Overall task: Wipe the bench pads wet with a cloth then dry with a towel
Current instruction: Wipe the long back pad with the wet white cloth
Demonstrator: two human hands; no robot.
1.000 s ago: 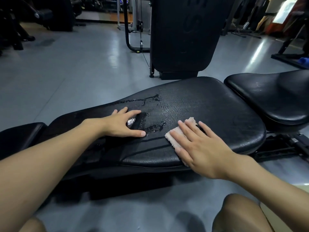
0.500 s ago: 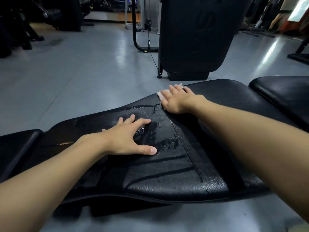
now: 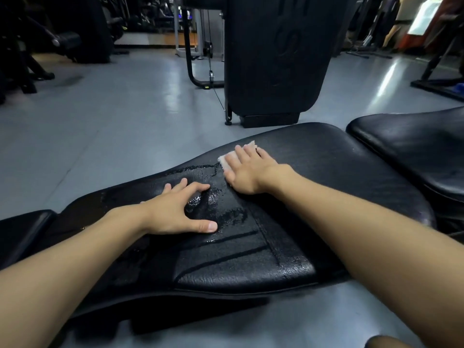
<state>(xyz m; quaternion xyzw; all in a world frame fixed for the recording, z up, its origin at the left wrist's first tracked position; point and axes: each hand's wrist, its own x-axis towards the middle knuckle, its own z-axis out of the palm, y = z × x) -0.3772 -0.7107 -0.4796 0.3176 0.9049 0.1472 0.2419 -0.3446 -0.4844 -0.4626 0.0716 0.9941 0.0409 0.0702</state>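
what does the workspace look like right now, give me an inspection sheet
surface: black bench pad, wet streaks and droplets around its middle; far right part looks dry.
job's things: pale cloth flat on the pad under the right hand; no towel seen.
clutter: nothing seen.
hands: left hand rests spread on the wet area; right hand presses the cloth with straight fingers.
cables: thin cable hangs at the machine behind the bench.
surroundings: grey floor, black weight machine, seat pad to the right, dark gym gear beyond.
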